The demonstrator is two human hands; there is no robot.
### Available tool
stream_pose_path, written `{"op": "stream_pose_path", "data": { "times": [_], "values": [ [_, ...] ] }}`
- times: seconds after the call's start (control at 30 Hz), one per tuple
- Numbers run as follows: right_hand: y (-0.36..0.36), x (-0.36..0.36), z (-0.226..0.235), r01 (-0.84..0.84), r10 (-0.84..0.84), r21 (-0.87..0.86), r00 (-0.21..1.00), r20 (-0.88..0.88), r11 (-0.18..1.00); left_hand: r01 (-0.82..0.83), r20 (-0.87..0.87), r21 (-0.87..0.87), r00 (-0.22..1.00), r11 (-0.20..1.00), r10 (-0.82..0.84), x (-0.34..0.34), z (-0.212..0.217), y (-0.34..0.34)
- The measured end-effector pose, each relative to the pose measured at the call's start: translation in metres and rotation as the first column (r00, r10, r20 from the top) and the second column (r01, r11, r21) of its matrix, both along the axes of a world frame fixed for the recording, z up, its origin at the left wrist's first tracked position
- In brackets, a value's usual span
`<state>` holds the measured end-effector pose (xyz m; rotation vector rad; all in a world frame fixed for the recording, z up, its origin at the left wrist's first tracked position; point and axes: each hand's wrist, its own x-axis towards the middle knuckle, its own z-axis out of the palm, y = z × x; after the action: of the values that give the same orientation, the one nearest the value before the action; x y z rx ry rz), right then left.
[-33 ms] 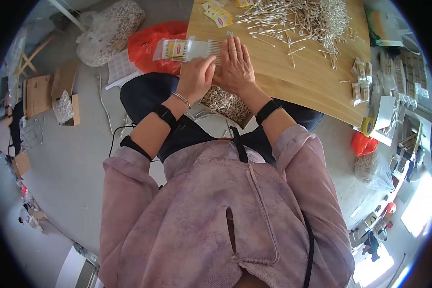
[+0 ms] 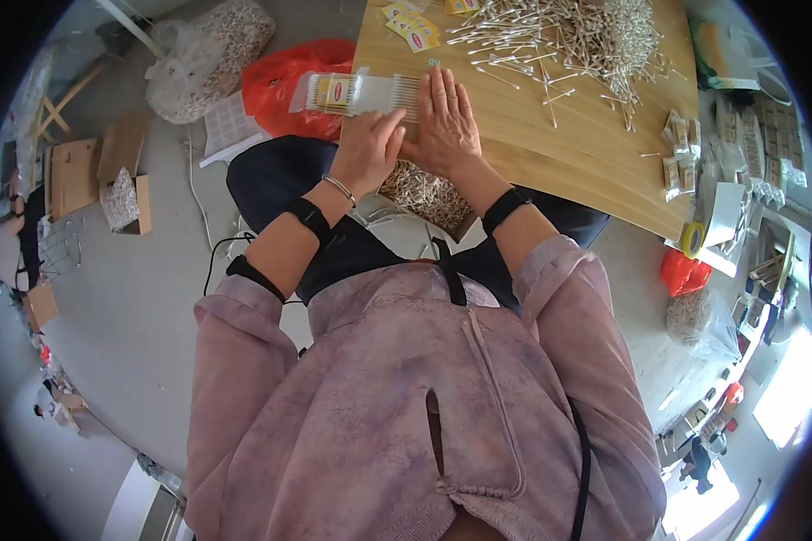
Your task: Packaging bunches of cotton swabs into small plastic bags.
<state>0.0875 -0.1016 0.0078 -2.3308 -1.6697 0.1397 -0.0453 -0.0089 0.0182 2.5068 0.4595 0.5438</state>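
Observation:
A clear plastic packet of cotton swabs [image 2: 352,93] with a yellow and red label lies across the near left edge of the wooden table [image 2: 568,153]. My left hand [image 2: 368,149] grips the packet's open end with closed fingers. My right hand [image 2: 444,122] lies flat on the table right beside it, fingers together, pressing a row of swabs at the packet's mouth. A large loose heap of cotton swabs [image 2: 586,36] covers the far part of the table.
A container of swabs [image 2: 429,194] rests on my lap under the table edge. A red plastic bag [image 2: 284,86] and a clear filled bag [image 2: 212,54] lie on the floor to the left, with cardboard boxes [image 2: 108,171]. Small packets [image 2: 681,149] and a tape roll [image 2: 692,239] sit right.

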Motion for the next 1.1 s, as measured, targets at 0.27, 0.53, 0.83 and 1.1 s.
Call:
{"op": "stream_pose_path", "data": {
  "times": [0.27, 0.53, 0.83, 1.1],
  "values": [
    [0.0009, -0.0016, 0.0040, 0.018, -0.015, -0.053, 0.999, 0.049, 0.998, 0.062, -0.087, 0.260, 0.995, 0.963, -0.041, -0.0063, -0.0030, -0.0040],
    [0.0005, -0.0016, 0.0039, 0.006, -0.004, -0.037, 1.000, 0.028, 0.999, 0.052, -0.082, 0.272, 0.996, 0.961, -0.030, -0.0066, -0.0047, -0.0059],
    [0.0012, -0.0015, 0.0023, 0.011, -0.010, -0.041, 1.000, 0.023, 0.999, 0.009, -0.154, 0.269, 0.987, 0.963, 0.034, -0.0012, -0.0040, -0.0075],
    [0.0005, -0.0012, 0.0045, -0.002, 0.002, -0.024, 1.000, 0.014, 1.000, 0.000, -0.147, 0.267, 0.988, 0.964, 0.041, 0.0003, -0.0043, -0.0076]
  ]
}}
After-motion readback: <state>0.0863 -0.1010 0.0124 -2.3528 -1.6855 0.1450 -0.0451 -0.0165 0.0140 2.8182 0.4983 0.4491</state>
